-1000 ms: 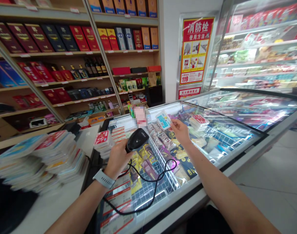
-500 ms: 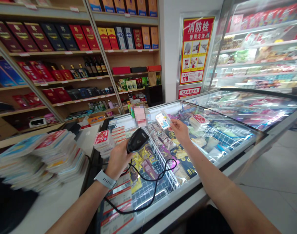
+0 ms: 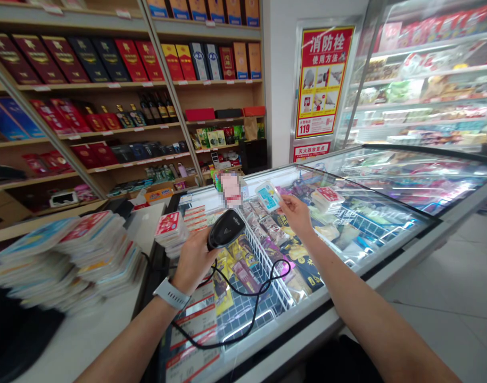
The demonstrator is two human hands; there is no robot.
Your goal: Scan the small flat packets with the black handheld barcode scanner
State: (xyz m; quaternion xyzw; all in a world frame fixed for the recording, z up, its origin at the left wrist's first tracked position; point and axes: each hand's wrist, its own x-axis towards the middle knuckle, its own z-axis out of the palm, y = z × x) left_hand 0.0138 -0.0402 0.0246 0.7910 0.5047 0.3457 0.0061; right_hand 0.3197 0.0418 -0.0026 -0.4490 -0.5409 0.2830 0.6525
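Observation:
My left hand [image 3: 194, 259] is wrapped round a black barcode scanner [image 3: 226, 229], its head facing forward over the glass-topped freezer [image 3: 387, 223]. The scanner's black cable [image 3: 254, 314] loops across the glass. In my right hand [image 3: 297, 214], a small flat card [image 3: 268, 197] with blue and white print is pinched at its right edge, a little beyond the scanner. Beside my left hand sits a short stack of red-topped cards [image 3: 169, 227]. A second red-topped stack [image 3: 328, 198] lies on the glass to the right of my right hand.
Tall stacks of cards [image 3: 93, 255] crowd the white counter [image 3: 107, 330] on the left. Price labels [image 3: 193, 340] lie along the freezer's near left side. Behind stand shelves of boxed bottles [image 3: 127, 56], a red fire-hydrant poster [image 3: 323, 80] and a lit refrigerated display [image 3: 427, 90].
The card in my right hand shows slightly more blue, as if tilted or lit differently. Both hands keep almost the same place, and the scanner stays in my left hand.

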